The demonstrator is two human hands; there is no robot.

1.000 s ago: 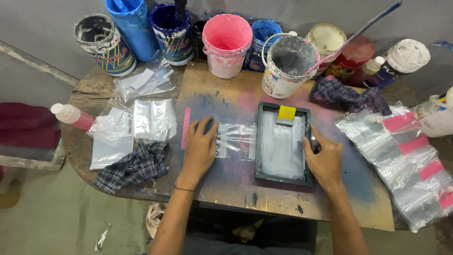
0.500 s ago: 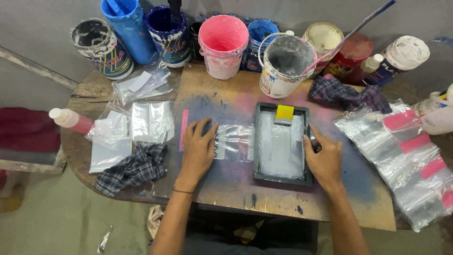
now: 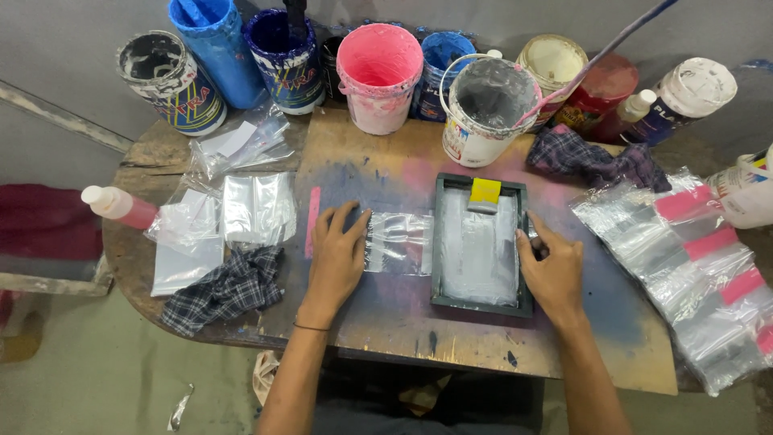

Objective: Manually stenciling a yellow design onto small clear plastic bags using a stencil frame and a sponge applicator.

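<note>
A dark-framed printing screen lies flat on the paint-stained wooden table, with a yellow-handled squeegee at its far end. A clear plastic bag sticks out from under the frame's left side. My left hand lies flat, fingers spread, on the left end of that bag. My right hand rests against the frame's right edge, its fingers curled on the rim.
Several paint buckets stand along the back: blue, dark blue, pink, white. Checked rags, a stack of bags with pink strips, loose bags, a pink-liquid bottle.
Both hands stay almost where they were; the view has shifted slightly. The bag and frame have not visibly moved.
</note>
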